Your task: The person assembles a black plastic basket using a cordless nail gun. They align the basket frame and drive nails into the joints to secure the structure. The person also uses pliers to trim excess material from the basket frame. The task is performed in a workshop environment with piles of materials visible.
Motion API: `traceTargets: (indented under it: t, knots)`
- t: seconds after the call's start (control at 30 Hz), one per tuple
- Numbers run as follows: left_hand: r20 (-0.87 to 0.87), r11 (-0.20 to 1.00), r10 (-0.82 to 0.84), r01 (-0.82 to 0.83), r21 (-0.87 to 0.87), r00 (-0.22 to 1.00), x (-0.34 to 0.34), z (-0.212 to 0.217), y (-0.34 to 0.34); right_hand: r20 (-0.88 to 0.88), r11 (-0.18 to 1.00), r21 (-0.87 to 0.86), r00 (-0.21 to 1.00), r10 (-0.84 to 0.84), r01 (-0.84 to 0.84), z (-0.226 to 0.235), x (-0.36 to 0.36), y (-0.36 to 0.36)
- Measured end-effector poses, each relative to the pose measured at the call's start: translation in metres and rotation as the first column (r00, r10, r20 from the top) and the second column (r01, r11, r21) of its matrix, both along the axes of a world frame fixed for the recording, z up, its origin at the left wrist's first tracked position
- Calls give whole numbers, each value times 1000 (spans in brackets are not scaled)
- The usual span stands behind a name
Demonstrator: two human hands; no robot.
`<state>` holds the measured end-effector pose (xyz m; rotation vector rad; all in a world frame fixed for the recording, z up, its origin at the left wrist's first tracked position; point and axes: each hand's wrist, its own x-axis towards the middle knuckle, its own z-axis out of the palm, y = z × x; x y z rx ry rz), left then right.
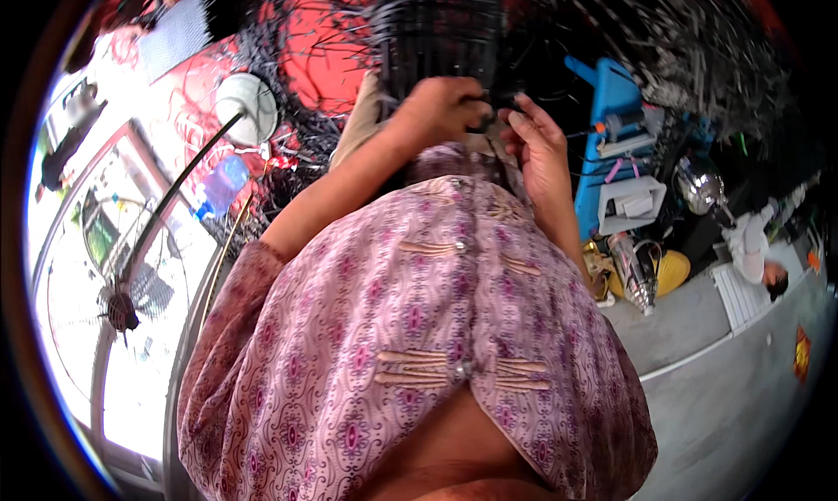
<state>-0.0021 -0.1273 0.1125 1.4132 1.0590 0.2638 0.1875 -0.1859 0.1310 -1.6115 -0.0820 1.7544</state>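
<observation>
So the left hand (445, 108) is curled tight around the lower edge of a dark wire grille (436, 30), knuckles up, fingers wrapped on the thin black rods. The right hand (537, 147) sits just beside it, fingers mostly straight and loosely open, fingertips touching the same edge of the grille; can't tell if it's actually pinching anything. The grille itself is black, made of lots of thin ribs fanning out, and it sits up top in the view, right above both hands.

Under it there's a red mat (323, 56) with a mess of black wires scattered on it. To the right, a blue rack (611, 91) with tools, a shiny metal cup (698, 185), a yellow coil (672, 272), grey floor (724, 396). To the left, a standing fan (122, 305), a white round base (249, 108) and a blue water bottle (223, 182).
</observation>
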Motion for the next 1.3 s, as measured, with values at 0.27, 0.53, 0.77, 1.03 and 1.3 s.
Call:
traceTargets:
  t: [0.27, 0.53, 0.77, 1.03, 1.3]
  knots:
    - [-89, 675, 496, -449, -586, 864, -11, -2, 3, 532, 910, 25, 765, -363, 414, -129, 165, -50]
    - [-103, 404, 732, -550, -731, 674, -5, -46, -10, 820, 827, -517, 404, 404, 221, -279, 333, -65]
    - [-271, 578, 627, -669, -467, 730, 1, -46, -7, 791, 769, -565, 462, 403, 298, -351, 361, -60]
    - [-264, 828, 458, -515, -221, 849, -45, -47, 10, 919, 750, -357, 355, 173, 558, -311, 299, -19]
    - [-329, 986, 158, -167, 3, 931, -56, -45, 32, 780, 911, 166, 514, -356, 378, -190, 275, -70]
